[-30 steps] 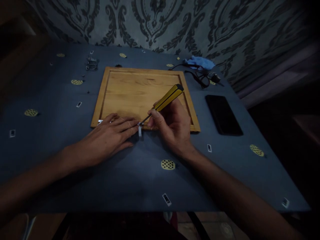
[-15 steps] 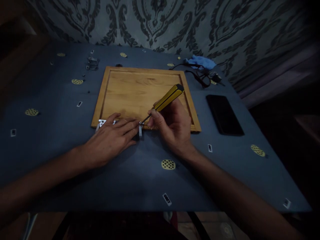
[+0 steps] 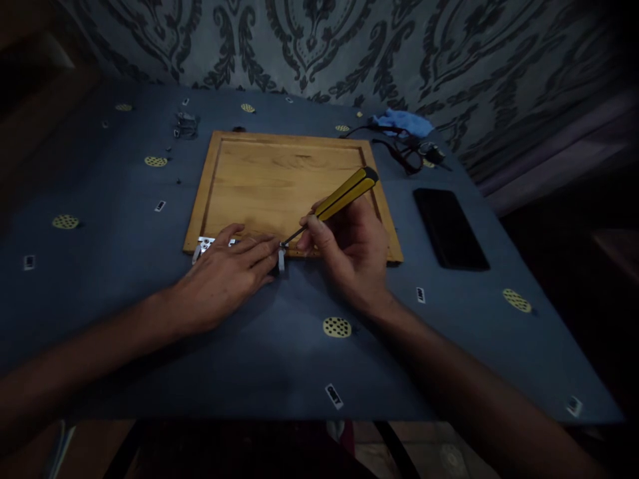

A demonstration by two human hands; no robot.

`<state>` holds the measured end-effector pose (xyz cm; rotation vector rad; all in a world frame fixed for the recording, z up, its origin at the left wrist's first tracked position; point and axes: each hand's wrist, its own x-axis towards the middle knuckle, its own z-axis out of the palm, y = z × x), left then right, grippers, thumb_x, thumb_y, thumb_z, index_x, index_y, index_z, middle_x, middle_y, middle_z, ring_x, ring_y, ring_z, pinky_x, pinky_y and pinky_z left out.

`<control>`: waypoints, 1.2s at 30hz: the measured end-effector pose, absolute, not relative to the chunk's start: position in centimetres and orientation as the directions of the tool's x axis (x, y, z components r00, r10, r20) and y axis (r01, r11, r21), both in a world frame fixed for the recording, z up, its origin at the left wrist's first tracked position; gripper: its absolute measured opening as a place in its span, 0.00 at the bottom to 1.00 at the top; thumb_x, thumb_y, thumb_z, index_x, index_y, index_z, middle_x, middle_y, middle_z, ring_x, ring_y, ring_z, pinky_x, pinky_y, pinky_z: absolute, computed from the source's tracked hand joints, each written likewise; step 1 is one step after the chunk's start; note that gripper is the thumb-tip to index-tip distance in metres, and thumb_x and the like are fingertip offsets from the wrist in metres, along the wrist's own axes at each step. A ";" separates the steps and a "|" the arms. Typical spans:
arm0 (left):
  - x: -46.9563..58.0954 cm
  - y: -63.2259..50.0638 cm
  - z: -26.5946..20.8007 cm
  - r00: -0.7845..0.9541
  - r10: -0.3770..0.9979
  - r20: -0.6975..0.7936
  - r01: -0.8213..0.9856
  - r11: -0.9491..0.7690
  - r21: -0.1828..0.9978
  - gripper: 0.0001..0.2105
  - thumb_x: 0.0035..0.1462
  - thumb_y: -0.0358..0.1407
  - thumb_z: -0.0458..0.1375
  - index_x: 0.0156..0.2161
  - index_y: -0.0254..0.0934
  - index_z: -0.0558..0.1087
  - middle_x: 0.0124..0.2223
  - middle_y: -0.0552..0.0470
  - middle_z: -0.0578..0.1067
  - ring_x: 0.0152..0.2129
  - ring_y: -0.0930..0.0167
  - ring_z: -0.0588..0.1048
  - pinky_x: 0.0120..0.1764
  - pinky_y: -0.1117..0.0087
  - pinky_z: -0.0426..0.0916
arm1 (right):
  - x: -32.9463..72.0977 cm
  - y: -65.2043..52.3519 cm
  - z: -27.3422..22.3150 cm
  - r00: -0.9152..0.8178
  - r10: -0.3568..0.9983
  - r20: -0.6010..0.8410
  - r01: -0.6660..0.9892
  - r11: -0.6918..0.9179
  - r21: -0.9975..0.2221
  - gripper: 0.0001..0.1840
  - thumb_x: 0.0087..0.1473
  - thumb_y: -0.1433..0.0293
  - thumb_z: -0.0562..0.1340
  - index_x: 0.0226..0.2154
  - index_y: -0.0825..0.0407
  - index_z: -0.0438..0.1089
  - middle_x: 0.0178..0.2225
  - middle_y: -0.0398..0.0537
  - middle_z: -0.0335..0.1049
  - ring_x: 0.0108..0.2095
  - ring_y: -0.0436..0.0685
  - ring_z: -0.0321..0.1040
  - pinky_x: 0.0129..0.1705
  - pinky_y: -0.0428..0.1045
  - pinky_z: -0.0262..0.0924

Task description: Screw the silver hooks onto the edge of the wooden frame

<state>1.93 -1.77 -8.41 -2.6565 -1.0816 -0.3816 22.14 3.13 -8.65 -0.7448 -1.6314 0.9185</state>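
A framed wooden panel [image 3: 284,179] lies flat on the table. Along its near edge sits a shiny metal bracket [image 3: 204,246], mostly covered by my left hand [image 3: 227,276], which rests on it with fingers stretched out. The bracket's other end shows beyond the fingertips. In my right hand [image 3: 352,249] is a screwdriver [image 3: 347,194] with a yellow and black handle, gripped between thumb and fingers. Its shaft slants down to the left, and the tip meets the bracket's right end, close to my left fingertips. Whether a screw sits under the tip is too small to tell.
To the right lies a black phone [image 3: 450,228]. Behind it are dark-framed glasses [image 3: 402,156], a blue cloth [image 3: 403,123] and a small dark object [image 3: 433,153]. Small metal pieces [image 3: 186,125] lie at the back left. A patterned blue cloth covers the table [image 3: 249,372].
The screwdriver's handle has swung slightly right and lower in tilt, with my right hand shifting right. My left hand stays on the bracket. The view has shifted slightly.
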 end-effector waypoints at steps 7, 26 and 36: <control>1.9 -1.8 -8.3 0.690 0.643 0.332 0.704 -0.702 -0.102 0.15 0.73 0.35 0.47 0.54 0.31 0.73 0.56 0.44 0.79 0.53 0.64 0.78 0.58 0.55 0.64 | 22.2 2.8 -7.8 -0.161 0.850 0.502 0.003 0.509 -0.861 0.12 0.63 0.59 0.66 0.36 0.46 0.63 0.28 0.37 0.68 0.24 0.49 0.72 0.27 0.49 0.69; 1.9 -1.8 -8.5 0.679 0.662 0.317 0.715 -0.695 -0.082 0.14 0.73 0.35 0.47 0.54 0.35 0.73 0.57 0.46 0.78 0.54 0.65 0.77 0.60 0.55 0.63 | 22.1 2.6 -8.1 -0.225 0.862 0.455 -0.032 0.460 -0.888 0.10 0.63 0.61 0.65 0.37 0.45 0.64 0.31 0.39 0.71 0.26 0.51 0.73 0.29 0.50 0.70; 1.9 -1.9 -8.6 0.666 0.679 0.309 0.724 -0.688 -0.048 0.15 0.73 0.35 0.47 0.54 0.34 0.73 0.57 0.45 0.78 0.54 0.63 0.76 0.60 0.53 0.62 | 21.1 3.5 -7.7 -0.268 0.853 0.448 -0.045 0.453 -0.890 0.15 0.59 0.57 0.69 0.35 0.45 0.63 0.30 0.37 0.69 0.24 0.50 0.70 0.26 0.49 0.69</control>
